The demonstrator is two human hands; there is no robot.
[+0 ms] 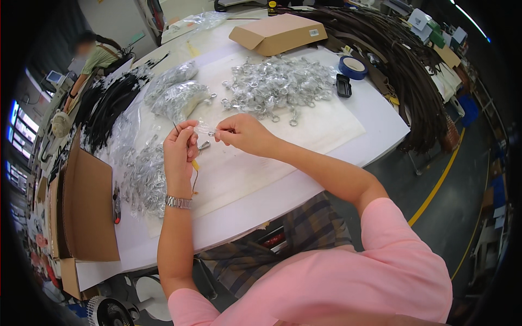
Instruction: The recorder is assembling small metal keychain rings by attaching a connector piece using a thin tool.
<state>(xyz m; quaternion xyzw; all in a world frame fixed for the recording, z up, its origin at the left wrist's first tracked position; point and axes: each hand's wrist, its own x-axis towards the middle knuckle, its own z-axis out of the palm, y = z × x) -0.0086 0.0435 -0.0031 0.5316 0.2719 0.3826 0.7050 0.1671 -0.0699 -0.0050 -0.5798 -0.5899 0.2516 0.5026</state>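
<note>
A small silvery metal ring in clear plastic film (211, 133), between the two hands above the white table (380, 124), should be light, its metal stiff and sturdy, its film soft and slippery. The right hand's (243, 133) narrow grip pinches it; whether the left hand's (178, 145) grip is closed on anything, I cannot tell. Best grasp the firm rim, not loose film.

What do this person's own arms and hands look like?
Short pink sleeves leave the forearms bare. The left hand and right hand wear no gloves. A silver linked metal band circles the left wrist; the right has none.
</note>
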